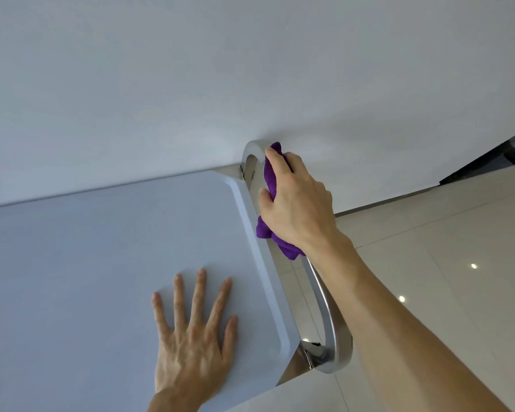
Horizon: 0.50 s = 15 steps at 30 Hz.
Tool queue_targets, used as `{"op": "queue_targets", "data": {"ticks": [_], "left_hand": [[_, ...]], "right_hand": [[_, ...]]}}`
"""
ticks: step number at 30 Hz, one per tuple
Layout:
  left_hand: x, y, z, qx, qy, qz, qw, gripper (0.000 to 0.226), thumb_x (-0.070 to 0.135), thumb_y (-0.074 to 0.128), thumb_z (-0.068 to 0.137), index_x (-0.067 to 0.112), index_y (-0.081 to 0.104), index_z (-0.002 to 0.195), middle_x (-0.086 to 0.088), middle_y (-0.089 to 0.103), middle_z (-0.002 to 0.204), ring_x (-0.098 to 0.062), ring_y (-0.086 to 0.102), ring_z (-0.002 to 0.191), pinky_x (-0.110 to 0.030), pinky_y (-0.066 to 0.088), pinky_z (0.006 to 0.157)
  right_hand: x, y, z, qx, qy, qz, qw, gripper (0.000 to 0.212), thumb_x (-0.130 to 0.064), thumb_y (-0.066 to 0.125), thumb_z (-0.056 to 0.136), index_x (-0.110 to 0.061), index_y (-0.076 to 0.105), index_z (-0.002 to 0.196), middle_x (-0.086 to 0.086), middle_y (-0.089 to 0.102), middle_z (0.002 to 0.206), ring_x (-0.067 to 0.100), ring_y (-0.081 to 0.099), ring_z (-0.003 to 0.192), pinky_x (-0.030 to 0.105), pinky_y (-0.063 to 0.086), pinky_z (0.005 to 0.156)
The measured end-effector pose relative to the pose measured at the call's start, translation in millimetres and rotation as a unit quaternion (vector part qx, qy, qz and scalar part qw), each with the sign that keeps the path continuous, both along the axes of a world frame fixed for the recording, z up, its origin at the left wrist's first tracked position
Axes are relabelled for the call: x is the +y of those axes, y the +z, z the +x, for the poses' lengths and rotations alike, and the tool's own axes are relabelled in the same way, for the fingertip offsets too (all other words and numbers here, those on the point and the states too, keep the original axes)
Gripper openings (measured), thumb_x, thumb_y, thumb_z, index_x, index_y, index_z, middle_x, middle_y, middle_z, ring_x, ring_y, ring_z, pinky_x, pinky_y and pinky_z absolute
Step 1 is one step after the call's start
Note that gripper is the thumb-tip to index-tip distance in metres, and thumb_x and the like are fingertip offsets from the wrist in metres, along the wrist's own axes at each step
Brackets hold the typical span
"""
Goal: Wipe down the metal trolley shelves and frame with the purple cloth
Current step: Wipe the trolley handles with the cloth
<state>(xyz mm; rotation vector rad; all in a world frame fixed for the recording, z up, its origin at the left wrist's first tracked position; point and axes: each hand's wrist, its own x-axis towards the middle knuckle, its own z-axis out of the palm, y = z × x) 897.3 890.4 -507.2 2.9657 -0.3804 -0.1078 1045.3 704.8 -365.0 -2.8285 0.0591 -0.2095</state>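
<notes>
Right hand: the right hand (295, 200) is gripping the purple cloth (269, 179), fingers curled over it and pressing it onto the far end of the handle (324, 304).
Cloth: it is sitting bunched between the palm and the metal bar, with a loose tail hanging out on the near side of the hand, by the wrist.
Handle: the curved metal bar is running along the right edge of the trolley, from the far bend under the hand to the near bend by the bracket (311, 352).
Left hand: the left hand (194, 331) is lying flat on the top shelf (87, 263), fingers straight and spread, holding nothing; it looks to be steadying the trolley.
Doing it well: the person is likely wiping the bar, so wrapping the cloth right round it and sliding steadily toward the near end would be cleaning the underside too, not just the top.
Watch for: the loose tail may be snagging at the brackets; the bends and the joints probably need a slower pass.
Progress: the handle appears to be in hand; lower shelves and legs are out of view.
Surroundings: the pale wall (250, 69) is standing just behind the trolley and the glossy tiled floor (443, 248) is lying to the right.
</notes>
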Motion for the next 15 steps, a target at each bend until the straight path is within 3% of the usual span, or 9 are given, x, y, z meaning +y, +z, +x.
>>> {"op": "queue_targets", "data": {"ticks": [6, 10, 13, 15], "left_hand": [[2.0, -6.8, -0.1, -0.039, 0.003, -0.019, 0.999, 0.061, 0.053, 0.035, 0.095, 0.033, 0.032, 0.153, -0.008, 0.02, 0.164, -0.042, 0.017, 0.149, -0.072, 0.015, 0.112], [2.0, -3.4, 0.2, -0.039, -0.005, -0.024, 0.999, 0.061, 0.053, 0.036, 0.096, 0.031, 0.032, 0.153, -0.01, 0.022, 0.163, -0.044, 0.016, 0.149, -0.072, 0.015, 0.112], [0.7, 1.6, 0.2, -0.008, -0.008, -0.018, 1.0, 0.06, 0.053, 0.028, 0.099, 0.03, 0.029, 0.154, -0.01, 0.019, 0.164, -0.043, 0.013, 0.149, -0.072, 0.012, 0.113], [-0.3, 5.0, 0.7, 0.016, -0.003, -0.011, 1.0, 0.06, 0.054, 0.024, 0.099, 0.03, 0.028, 0.154, -0.01, 0.019, 0.164, -0.043, 0.011, 0.15, -0.072, 0.012, 0.113]], "right_hand": [[-0.3, 2.3, 56.7, 0.057, 0.041, 0.068, 0.995, 0.035, -0.029, 0.054, 0.086, -0.031, 0.058, 0.121, -0.012, 0.049, 0.131, 0.024, 0.06, 0.099, 0.033, 0.039, 0.08], [1.4, 7.2, 87.9, 0.119, 0.041, 0.119, 0.985, 0.02, -0.031, 0.055, 0.081, -0.032, 0.071, 0.093, -0.014, 0.062, 0.111, 0.016, 0.06, 0.098, 0.03, 0.046, 0.084], [1.8, 11.1, 108.7, 0.182, 0.022, 0.151, 0.971, 0.02, -0.033, 0.057, 0.079, -0.03, 0.074, 0.089, -0.011, 0.07, 0.096, 0.016, 0.064, 0.092, 0.027, 0.053, 0.08], [2.8, 11.2, 118.6, 0.206, 0.018, 0.14, 0.968, 0.022, -0.031, 0.059, 0.078, -0.024, 0.075, 0.091, -0.004, 0.073, 0.096, 0.019, 0.066, 0.094, 0.033, 0.057, 0.082]]}}
